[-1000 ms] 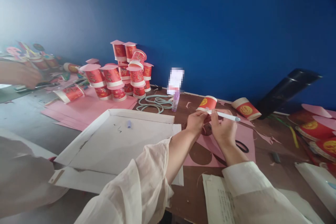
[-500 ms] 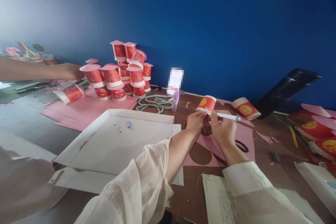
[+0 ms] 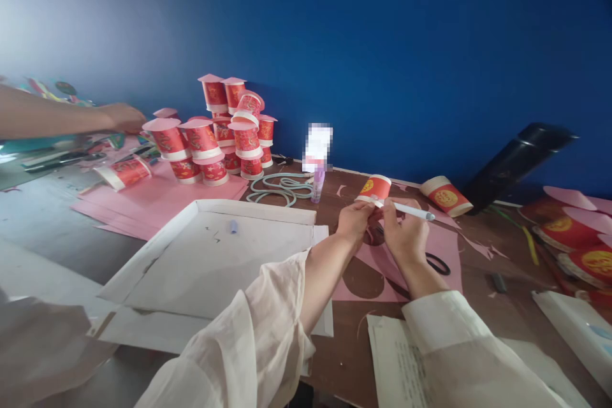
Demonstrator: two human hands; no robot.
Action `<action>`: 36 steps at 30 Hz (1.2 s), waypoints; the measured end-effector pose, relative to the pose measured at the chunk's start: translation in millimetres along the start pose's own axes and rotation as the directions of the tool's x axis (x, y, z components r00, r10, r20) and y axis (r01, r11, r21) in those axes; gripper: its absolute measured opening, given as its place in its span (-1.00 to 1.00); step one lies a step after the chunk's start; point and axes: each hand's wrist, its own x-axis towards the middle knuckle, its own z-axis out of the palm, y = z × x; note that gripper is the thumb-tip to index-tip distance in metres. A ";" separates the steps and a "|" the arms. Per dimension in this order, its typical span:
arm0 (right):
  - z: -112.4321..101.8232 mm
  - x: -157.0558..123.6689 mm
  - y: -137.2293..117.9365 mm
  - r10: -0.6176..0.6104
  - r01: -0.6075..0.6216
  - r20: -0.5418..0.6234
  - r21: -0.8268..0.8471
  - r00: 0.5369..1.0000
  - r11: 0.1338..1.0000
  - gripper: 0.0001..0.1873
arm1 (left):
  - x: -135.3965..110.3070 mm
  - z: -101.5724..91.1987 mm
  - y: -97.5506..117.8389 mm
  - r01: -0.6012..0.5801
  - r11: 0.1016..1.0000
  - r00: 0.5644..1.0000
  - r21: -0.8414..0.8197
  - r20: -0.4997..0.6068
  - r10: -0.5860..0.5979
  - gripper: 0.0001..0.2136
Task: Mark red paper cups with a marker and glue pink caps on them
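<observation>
My right hand [image 3: 406, 229] is closed around a white pen [image 3: 412, 211], its barrel end pointing right. The pen's tip end is at the fingertips of my left hand [image 3: 354, 224]. That left hand is pinched on a small pale piece [image 3: 376, 200], too small to name. Right behind the fingertips is a red paper cup [image 3: 377, 186] with a yellow emblem; whether the fingers touch it I cannot tell. Beneath both hands lies pink paper [image 3: 444, 245] with round cut-outs, and black-handled scissors [image 3: 437, 264], partly hidden by my right hand.
A white box lid [image 3: 191, 268] holds a small purple cap [image 3: 234, 227]. Red cups with pink tops [image 3: 203, 140] are stacked at left, near another person's hand [image 3: 122, 118]. A glue tube [image 3: 317, 186], a cable [image 3: 282, 188], a tipped cup [image 3: 447, 196] and a leaning black flask [image 3: 519, 162] line the wall.
The other person's hand at the left has shifted slightly left and away from the stacked cups. My hands keep nearly the same pose; the view has shifted a little.
</observation>
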 end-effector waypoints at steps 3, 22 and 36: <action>0.1 0.6 0.1 0.005 -0.005 -0.009 0.001 1.000 1.000 -0.62 | 0.8 -0.4 -0.4 0.005 1.000 1.000 0.003 0.005 -0.005 -0.78; 1.3 1.4 0.8 0.014 -0.015 -0.019 -0.007 1.000 1.000 -0.59 | 5.9 -5.7 -6.3 -0.001 1.000 0.999 0.014 0.039 0.000 -0.79; 1.3 1.3 -5.4 0.027 -0.027 -0.031 -0.006 0.999 1.000 -0.60 | 3.5 -3.8 -4.2 -0.011 1.000 1.000 0.013 0.024 0.011 -0.84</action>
